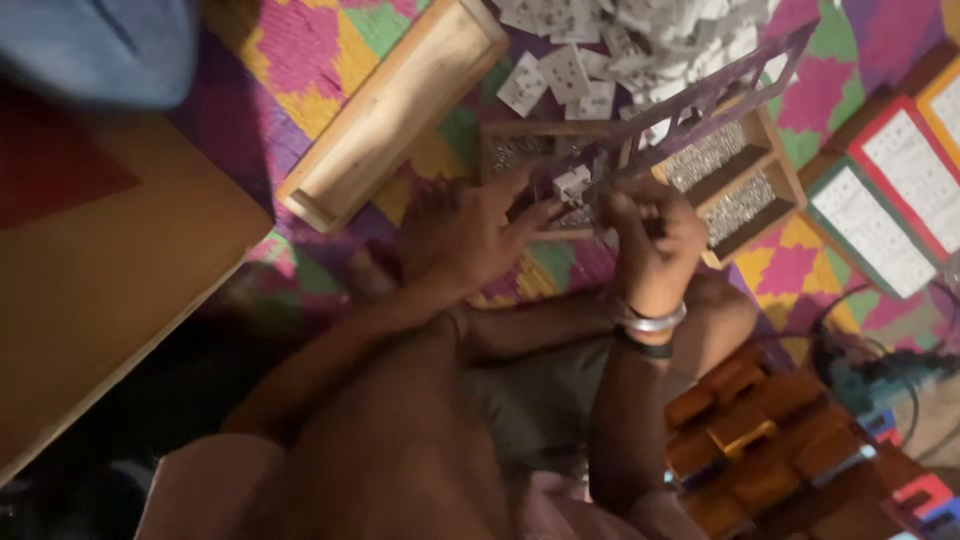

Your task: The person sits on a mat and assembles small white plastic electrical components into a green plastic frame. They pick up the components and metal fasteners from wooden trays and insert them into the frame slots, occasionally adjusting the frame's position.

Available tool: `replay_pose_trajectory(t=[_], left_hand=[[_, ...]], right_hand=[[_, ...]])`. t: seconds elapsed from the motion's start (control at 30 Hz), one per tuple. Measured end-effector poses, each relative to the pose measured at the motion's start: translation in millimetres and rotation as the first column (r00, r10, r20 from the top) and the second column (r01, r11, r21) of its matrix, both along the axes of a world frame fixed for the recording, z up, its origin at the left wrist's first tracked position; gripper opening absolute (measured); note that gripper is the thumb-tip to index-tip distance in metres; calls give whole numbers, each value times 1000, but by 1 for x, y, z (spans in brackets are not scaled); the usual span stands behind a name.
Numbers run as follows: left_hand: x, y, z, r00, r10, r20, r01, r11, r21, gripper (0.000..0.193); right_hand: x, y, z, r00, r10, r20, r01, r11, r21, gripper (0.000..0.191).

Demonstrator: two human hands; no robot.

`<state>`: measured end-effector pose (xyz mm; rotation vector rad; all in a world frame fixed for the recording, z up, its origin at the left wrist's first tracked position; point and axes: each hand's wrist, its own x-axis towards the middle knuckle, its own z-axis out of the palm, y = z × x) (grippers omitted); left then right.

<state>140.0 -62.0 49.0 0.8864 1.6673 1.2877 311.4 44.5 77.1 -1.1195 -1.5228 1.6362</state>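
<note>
Purple lattice strip [700, 95] pinched by right hand [650, 235]; left hand [470, 235] grips small white piece [572, 183]. Risk: strip snaps, pieces spill into wooden tray [745, 175] at 1 o'clock.

A heap of small white printed cards [640, 40] lies at top centre. At right lie 3 rectangular printed sheets: green-bordered [872, 228], red-bordered [925, 172], orange-bordered [948, 100].
</note>
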Motion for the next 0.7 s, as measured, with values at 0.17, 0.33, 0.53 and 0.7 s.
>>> replay_pose_trajectory(t=[0.17,0.33,0.53,0.7], left_hand=[[4,6,15,996,-8,86,-3,993,118,42],[3,2,18,988,-49,147,54,998,-30,45],[7,2,15,996,-33,83,18,985,169,44],[2,2,23,996,-45,72,35,991,131,44]], right_hand=[[-27,8,16,990,78,120,-89,992,86,7],[-25,1,11,985,37,171,-34,999,-24,7],[-18,-6,9,990,37,139,-39,999,14,9],[-28,-13,7,996,-4,91,-2,998,69,7]])
